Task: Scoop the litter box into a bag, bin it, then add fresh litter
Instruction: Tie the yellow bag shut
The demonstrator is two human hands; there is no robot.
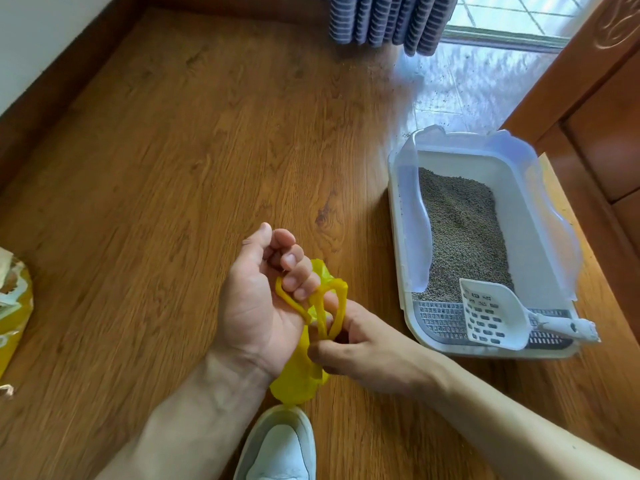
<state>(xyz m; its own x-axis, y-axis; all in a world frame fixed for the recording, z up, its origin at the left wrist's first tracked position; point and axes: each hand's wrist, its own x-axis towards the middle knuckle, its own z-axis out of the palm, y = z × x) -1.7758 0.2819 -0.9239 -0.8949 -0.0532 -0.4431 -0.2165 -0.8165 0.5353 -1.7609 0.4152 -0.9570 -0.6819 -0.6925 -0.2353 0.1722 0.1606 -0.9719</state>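
Bag prep step, by my read. Left hand [258, 299] and right hand [349, 344] grip yellow plastic bag [299, 372] handles. Litter box [398, 188] on floor right, scoop [491, 313] inside. Next: spread bag mouth open.

The bag [298, 372] hung at lower centre between the left hand [263, 299] and right hand [360, 348], above a shoe [280, 445], with the litter box [398, 237] at right holding litter [464, 233] and, at its near end, the scoop [491, 313].
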